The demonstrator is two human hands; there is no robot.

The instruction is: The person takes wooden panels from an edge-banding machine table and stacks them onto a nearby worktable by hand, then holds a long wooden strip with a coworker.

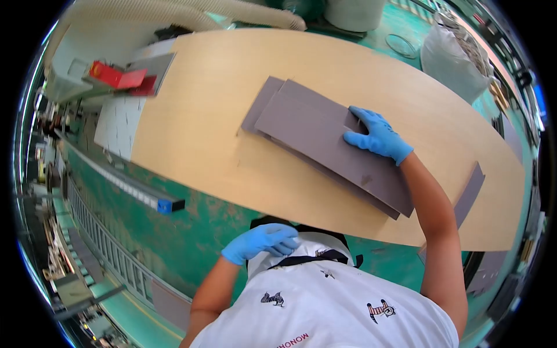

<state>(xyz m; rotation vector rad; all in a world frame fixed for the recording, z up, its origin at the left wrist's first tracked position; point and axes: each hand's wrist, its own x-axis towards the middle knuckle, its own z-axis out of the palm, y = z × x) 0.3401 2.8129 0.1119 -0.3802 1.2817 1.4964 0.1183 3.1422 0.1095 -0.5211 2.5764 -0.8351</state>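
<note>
A gloved right hand [378, 137], thumb and fingers spread, rests on gray boards [316, 124] stacked at the center of the frame on a table [203, 110]. The left hand [260, 241], fingers partly curled, sits by the shirt [331, 296], lower center; whether it holds anything is unclear.

It's bright in here, an even light that leaves only soft, faint shadows on the tabletop [203, 116] close around the grey panels [325, 136]. White streaks glare along the far left rim, and a patch of blue glows at the far right. The lens bends everything: the tabletop's long edges bow outward, and black swallows all four corners. The middle looks fairly crisp, while the clutter [58, 261] down the left side turns small, smeared and hard to make out.
</note>
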